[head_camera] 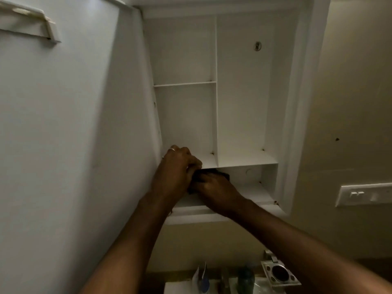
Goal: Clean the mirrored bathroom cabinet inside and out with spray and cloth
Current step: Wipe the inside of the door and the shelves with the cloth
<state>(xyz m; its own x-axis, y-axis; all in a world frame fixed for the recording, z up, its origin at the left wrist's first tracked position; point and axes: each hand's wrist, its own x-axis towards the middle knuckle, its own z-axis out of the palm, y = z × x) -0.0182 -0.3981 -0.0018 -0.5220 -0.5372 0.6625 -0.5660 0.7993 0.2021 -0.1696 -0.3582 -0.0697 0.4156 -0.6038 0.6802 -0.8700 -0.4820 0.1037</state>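
Observation:
The white bathroom cabinet (244, 102) stands open, its shelves bare. Its door (63, 134) swings out to the left, inner side facing me. A dark cloth (214, 173) sits at the mouth of the lowest compartment, just under the middle shelf edge. My left hand (177, 168), a ring on one finger, curls its fingers over the cloth's left part. My right hand (214, 190) grips the cloth from the right and below. Both hands touch each other there. Most of the cloth is hidden by my fingers.
A switch plate (364, 195) is on the beige wall to the right. Below the cabinet are a metal holder (280, 272), a dark bottle (246, 276) and a white-blue tube (201, 279) near the sink edge. A small shelf bracket (29, 24) sits on the door's inner face.

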